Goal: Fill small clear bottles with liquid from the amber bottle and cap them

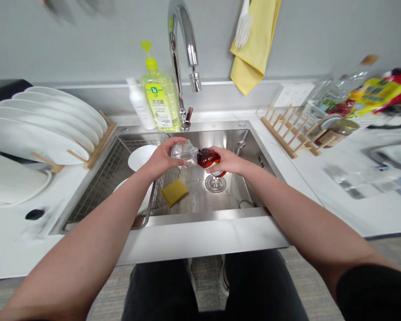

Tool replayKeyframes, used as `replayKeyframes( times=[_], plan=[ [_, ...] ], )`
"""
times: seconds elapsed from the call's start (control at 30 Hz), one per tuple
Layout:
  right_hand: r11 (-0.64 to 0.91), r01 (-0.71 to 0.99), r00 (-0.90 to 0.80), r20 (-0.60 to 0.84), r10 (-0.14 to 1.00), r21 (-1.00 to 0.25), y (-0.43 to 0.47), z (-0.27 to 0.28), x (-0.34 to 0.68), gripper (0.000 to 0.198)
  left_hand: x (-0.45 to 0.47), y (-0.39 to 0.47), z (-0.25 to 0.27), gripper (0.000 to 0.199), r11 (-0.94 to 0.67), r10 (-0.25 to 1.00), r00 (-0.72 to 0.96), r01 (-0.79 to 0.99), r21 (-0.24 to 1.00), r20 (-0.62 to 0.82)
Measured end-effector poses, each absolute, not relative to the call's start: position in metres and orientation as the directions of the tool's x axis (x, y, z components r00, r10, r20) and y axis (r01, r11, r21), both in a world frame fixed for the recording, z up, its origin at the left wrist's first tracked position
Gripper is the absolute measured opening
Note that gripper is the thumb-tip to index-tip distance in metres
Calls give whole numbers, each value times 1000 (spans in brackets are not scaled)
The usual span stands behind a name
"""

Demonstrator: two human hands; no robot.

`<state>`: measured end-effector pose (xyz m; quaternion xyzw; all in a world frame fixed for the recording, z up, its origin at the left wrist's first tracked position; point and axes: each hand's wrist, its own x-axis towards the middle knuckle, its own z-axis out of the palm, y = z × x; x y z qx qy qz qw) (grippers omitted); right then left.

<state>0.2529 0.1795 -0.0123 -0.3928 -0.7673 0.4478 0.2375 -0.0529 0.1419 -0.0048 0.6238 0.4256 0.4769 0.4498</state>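
Over the sink point(200, 207), my left hand point(162, 158) is closed around a clear see-through container point(185, 154), whose exact kind I cannot make out. My right hand point(227, 160) grips a bottle of red-brown liquid point(207, 157), tipped so its dark top points left. The bottle's top meets or nearly meets the clear container; whether they touch is not plain. Below them, a yellow sponge point(174, 192) lies on the basin floor, left of the drain point(215, 183).
A wire rack point(112, 156) with white dishes point(142, 157) sits in the sink's left side. Behind stand the faucet point(183, 26), dish soap point(160, 96) and a white bottle point(141, 104). Plates point(50, 120) stand left; a wooden rack point(294, 133) and jar point(337, 132) stand right.
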Motion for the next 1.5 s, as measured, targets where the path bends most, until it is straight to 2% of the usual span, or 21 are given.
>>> replayKeyframes(
  times=[0.17, 0.43, 0.97, 1.5],
  plan=[
    [292, 379, -581, 19, 814, -878, 181, -14, 253, 65, -52, 142, -6, 91, -237, 961, 168, 93, 967, 219],
    [295, 399, -575, 14, 818, -868, 182, -16, 253, 67, -54, 142, -7, 84, -228, 963, 174, 111, 967, 207],
    [299, 383, -587, 20, 810, -874, 181, -16, 253, 67, -55, 143, -9, 85, -246, 958, 178, 95, 965, 226],
    [301, 393, -583, 17, 812, -869, 183, -18, 254, 66, -58, 146, -14, 91, -279, 951, 171, 102, 955, 259]
  ],
)
